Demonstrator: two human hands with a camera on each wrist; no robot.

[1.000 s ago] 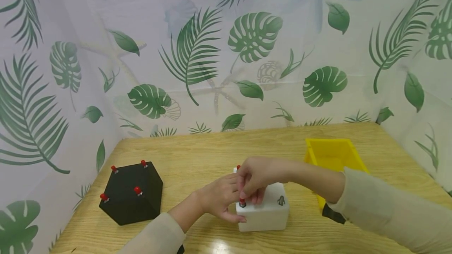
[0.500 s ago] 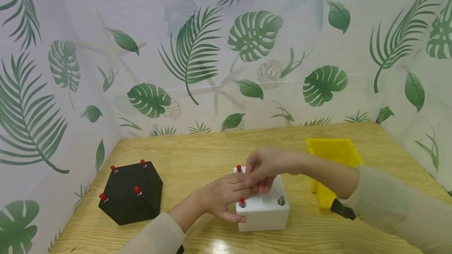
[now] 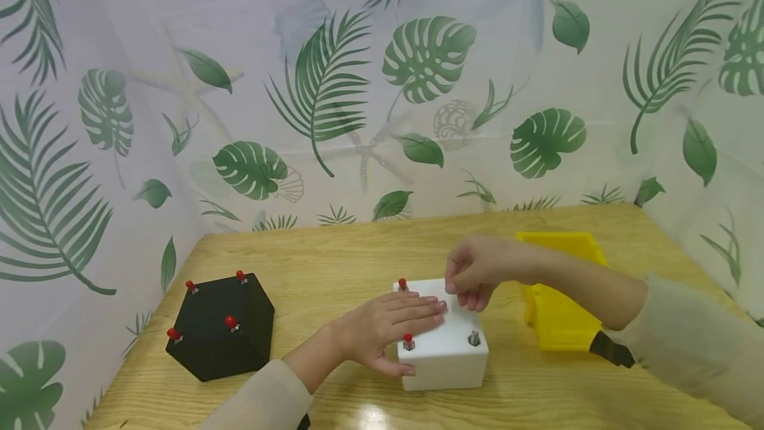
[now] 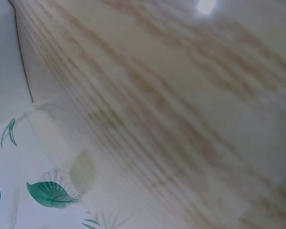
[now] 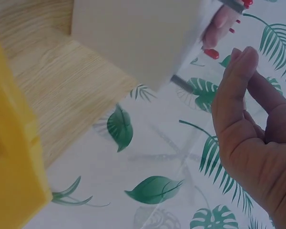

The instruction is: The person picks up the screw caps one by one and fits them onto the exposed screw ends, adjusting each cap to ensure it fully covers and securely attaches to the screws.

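Observation:
My left hand (image 3: 388,327) rests flat across the top of a white box (image 3: 442,373), its fingers extended and the thumb against the near side. Two toggle switches on the box's left side wear red caps (image 3: 408,338). A bare metal toggle lever (image 3: 474,337) stands at the near right corner; the right wrist view shows a second bare lever (image 5: 182,83) along that edge. Above the far right corner hovers my right hand (image 3: 477,271), fingers loosely bent. No object shows between its thumb and fingers (image 5: 236,81) in the right wrist view. The left wrist view misses the hand.
On the left stands a black box (image 3: 217,330) with several red-capped toggles on top. A yellow bin (image 3: 564,324) sits to the right, partly behind the right forearm. The wooden table (image 3: 334,257) ends at a leaf-patterned cloth backdrop (image 3: 358,118).
My right hand has left the near left red cap and moved right and away across the white box's top, uncovering both left switches. The left hand has stayed in place.

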